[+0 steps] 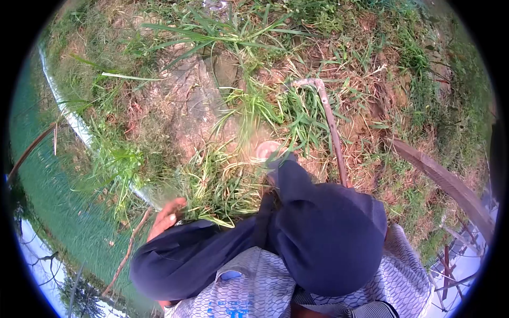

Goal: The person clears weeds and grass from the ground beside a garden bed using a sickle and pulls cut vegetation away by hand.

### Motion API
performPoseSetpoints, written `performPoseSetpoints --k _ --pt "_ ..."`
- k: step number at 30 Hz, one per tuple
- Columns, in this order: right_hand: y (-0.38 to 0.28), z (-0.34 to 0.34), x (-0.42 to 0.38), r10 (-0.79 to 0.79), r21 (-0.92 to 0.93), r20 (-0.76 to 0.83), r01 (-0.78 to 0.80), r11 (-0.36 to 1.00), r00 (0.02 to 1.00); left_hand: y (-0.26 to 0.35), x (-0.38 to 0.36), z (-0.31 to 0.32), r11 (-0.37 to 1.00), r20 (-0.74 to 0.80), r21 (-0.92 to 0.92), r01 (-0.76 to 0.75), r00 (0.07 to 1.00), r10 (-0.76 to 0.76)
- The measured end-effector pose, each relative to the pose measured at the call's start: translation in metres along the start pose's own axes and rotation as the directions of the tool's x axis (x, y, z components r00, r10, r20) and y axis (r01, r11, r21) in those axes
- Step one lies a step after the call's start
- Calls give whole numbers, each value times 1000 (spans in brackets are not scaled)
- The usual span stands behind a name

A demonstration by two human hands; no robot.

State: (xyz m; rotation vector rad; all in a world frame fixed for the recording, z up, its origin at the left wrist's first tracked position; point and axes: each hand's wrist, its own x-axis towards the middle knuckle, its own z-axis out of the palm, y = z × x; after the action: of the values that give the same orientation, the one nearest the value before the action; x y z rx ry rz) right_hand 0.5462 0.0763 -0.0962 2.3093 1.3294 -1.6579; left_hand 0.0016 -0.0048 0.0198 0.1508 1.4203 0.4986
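My left hand [167, 216] comes out beyond my left knee, low above the grass. Its fingers are stretched out with the thumb apart, and I see nothing in it. Beside it, cut-looking green grass [212, 199] lies in a loose heap against my trouser leg. Past my shins, a blurred pinkish shape [268, 150] sits where long grass blades [254, 106] come together. Smearing keeps me from telling whether that shape is my right hand, a foot or an object; no right-hand fingers can be made out.
A hooked wooden stick [331, 124] lies right of the grass, its lower end reaching my right knee. A thick weathered branch [440, 172] slants at the right. Flat stone [193, 90] shows ahead. Green netting [63, 196] with a pale edge [77, 124] runs along the left.
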Motion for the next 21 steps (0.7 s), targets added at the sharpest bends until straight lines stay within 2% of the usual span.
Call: performPoseSetpoints --k 2,4,5,7,9,10,12,14,15,17,18,19,21 --pt "-10 6 34 -55 50 -51 57 997 997 1 7 -3 999 28 15 -29 999 28" --pt "-20 8 59 -96 123 -138 113 986 986 5 3 -1 999 31 48 5 1000 -6" --pt "-35 7 74 -86 93 -137 99 991 987 3 4 2 1000 -3 -14 17 1000 -17" --pt "-55 7 91 -102 67 -162 114 991 982 5 9 -3 1000 27 6 7 1000 -7" --pt "-41 15 81 -274 44 -128 281 959 953 3 5 -3 1000 49 16 19 999 -19" --pt "1 9 55 -167 -125 -62 158 980 984 4 3 -3 1000 39 21 0 999 -1" --pt "27 -1 32 -73 -306 -7 68 950 997 -1 4 -1 999 14 11 -39 999 39" --pt "28 11 8 61 -249 -79 -79 965 995 0 1 -3 1000 10 28 -15 1000 15" --pt "3 3 2 24 152 55 -32 988 998 0 -1 2 998 20 -66 -8 1000 10" --pt "-10 3 28 -26 -33 -92 23 999 995 2 8 1 997 1 -64 -37 999 37" --pt "23 7 59 -22 146 -72 33 989 997 -2 2 2 998 -6 -60 -24 1000 24" --pt "-58 1 51 -61 -55 -120 55 997 991 -3 -5 3 998 -6 -60 -8 1000 8" --pt "-46 3 100 -183 36 -158 191 981 970 6 4 1 1000 28 -12 4 1000 -4"
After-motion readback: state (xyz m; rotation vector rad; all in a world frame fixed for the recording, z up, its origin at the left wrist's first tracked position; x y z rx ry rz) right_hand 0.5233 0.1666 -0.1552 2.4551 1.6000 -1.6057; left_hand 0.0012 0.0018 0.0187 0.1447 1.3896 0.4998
